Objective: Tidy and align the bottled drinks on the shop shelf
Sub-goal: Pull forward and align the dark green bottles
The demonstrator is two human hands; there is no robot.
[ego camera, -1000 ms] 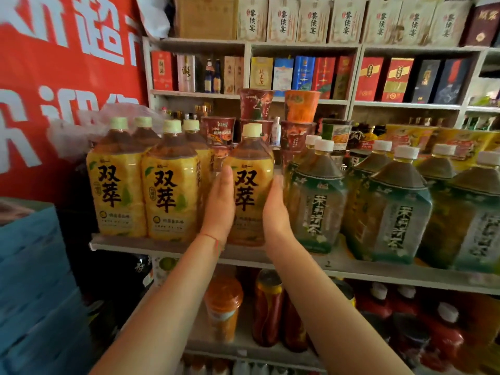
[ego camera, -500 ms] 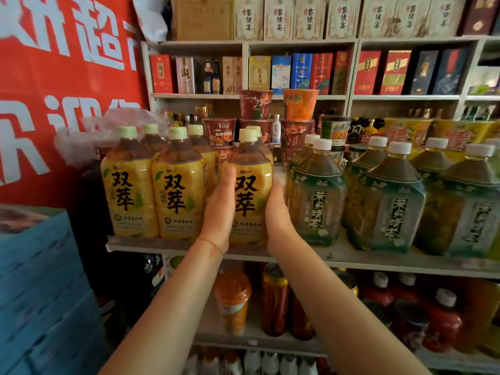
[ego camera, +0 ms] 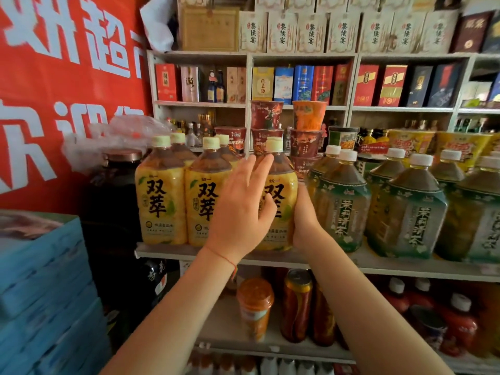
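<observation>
My left hand (ego camera: 239, 209) lies spread across the front of the third yellow bottle (ego camera: 281, 207), fingers straight, tips up near its shoulder, nothing curled round it. My right hand (ego camera: 305, 220) presses flat against the bottle's right side, low down; I can't see its fingers, which go behind the bottle. The bottle stands upright at the front edge of the shelf (ego camera: 378, 262), just beside two matching yellow ones (ego camera: 184, 204) on its left and close to the green bottles (ego camera: 343, 204) on its right.

It looks full, so I judge it heavy, and the plastic wall probably gives a little if squeezed. The film label is likely slick. I'd steer it from low on the body with both palms and slide it, rather than tip it by the cap (ego camera: 274, 144).

The yellow labels read 双萃 in big black characters, with 统一 small above. The green labels read 茉莉清茶, top to bottom. The pale boxes (ego camera: 343, 32) on the top shelf read 黎侯宴. The red banner (ego camera: 67, 77) carries large white characters, cut off.
</observation>
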